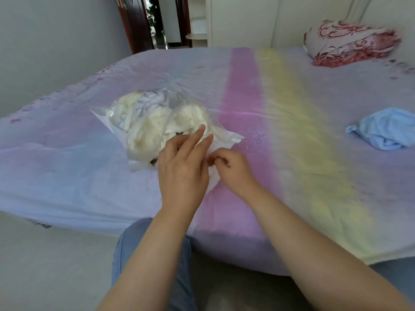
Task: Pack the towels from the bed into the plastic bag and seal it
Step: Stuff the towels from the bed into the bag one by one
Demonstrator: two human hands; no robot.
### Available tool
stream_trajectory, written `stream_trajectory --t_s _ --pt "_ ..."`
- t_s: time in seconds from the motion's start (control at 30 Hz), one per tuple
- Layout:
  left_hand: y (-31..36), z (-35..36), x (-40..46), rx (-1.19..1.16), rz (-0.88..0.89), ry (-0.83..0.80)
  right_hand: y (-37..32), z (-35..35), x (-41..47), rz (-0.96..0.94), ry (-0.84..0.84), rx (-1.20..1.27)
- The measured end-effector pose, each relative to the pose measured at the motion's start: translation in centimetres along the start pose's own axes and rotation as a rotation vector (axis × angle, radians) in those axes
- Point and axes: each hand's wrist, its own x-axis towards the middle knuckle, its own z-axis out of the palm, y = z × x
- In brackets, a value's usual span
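Clear plastic bag (157,122) lay on the bed (67,167) at about 11 o'clock from the hands, already stuffed with cream and white towels (148,133); its open edge pointed toward the person. Left hand (183,167) sat over the bag mouth with its upper fingers (199,133) straight and reaching onto the film; whether the thumb side pinched plastic could not be told. Right hand (231,168), just beside it at 3 o'clock, had its fingers curled and pinching the near edge of the bag.

Judgement: step in hand was the sealing. To do it well, press trapped air out first, gather both lips evenly, and keep towel fabric clear of the closure line.

A light blue towel (386,129) lay well apart at 2 o'clock, outside the bag, so sealing looked premature. Far corner: patterned folded quilt (350,42).
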Motion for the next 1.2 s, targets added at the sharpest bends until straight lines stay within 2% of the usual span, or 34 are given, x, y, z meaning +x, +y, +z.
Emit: stream_trajectory --t_s 0.13,0.23,0.33,0.4,0.5,0.63,0.67,0.73,0.8,0.87,1.0,1.07,1.2 --pt "3.9 4.6 0.0 -0.136 0.067 -0.103 6.2 -8.4 -1.0 0.123 0.350 -0.023" --pt "7.6 7.8 0.8 -0.228 0.064 -0.237 9.8 -15.4 -0.3 0.240 0.643 -0.140" --pt "11.2 10.7 2.0 -0.298 0.061 -0.356 12.8 -22.1 0.7 0.481 0.720 -0.098" --pt "13.0 12.5 2.5 -0.329 0.077 -0.413 15.2 -25.6 1.3 0.552 0.743 -0.016" --pt "14.2 14.9 2.8 -0.346 0.078 -0.462 18.1 -29.1 2.3 0.703 0.721 -0.052" --pt "14.0 17.1 2.1 -0.334 0.089 -0.462 21.5 -31.4 4.1 0.803 0.693 -0.129" --pt "13.7 17.6 1.9 -0.328 0.084 -0.484 21.4 -31.7 4.2 0.807 0.650 -0.138" --pt "13.0 18.5 1.6 -0.317 0.068 -0.527 22.6 -32.6 4.7 0.784 0.544 -0.355" --pt "12.5 19.1 1.2 -0.316 0.027 -0.560 21.9 -32.2 4.6 0.788 0.545 -0.417" --pt "12.3 19.0 0.9 -0.343 -0.029 -0.574 20.7 -30.8 4.5 0.684 0.596 -0.400" --pt "11.7 18.2 0.5 -0.363 -0.051 -0.550 15.9 -25.9 3.0 0.451 0.535 -0.397" --pt "11.2 17.5 0.7 -0.438 -0.105 -0.596 12.4 -22.9 1.4 0.357 0.501 -0.319" --pt "9.4 15.4 1.4 -0.808 -0.355 -0.734 5.8 -18.5 -2.4 0.235 0.228 0.032"
